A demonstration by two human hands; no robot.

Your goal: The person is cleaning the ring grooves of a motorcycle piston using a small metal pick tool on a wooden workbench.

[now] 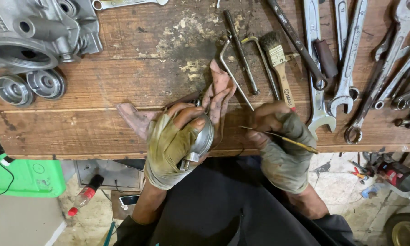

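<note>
My left hand (173, 146), in a worn olive fingerless glove, grips a round silver metal part (204, 136) with a dirty pink rag (218, 93) wrapped behind it, at the wooden bench's front edge. My right hand (278, 139), gloved the same way, pinches a thin yellowish stick (284, 139) that points left toward the metal part. The stick's tip ends a short gap from the part.
On the wooden bench (123, 123) lie a grey engine casting (36, 32) and two round metal pieces (30, 86) at the left. A paintbrush (280, 68), hex keys (234, 73) and several wrenches (346, 68) spread to the right. A green container (27, 177) and a bottle (84, 196) sit on the floor.
</note>
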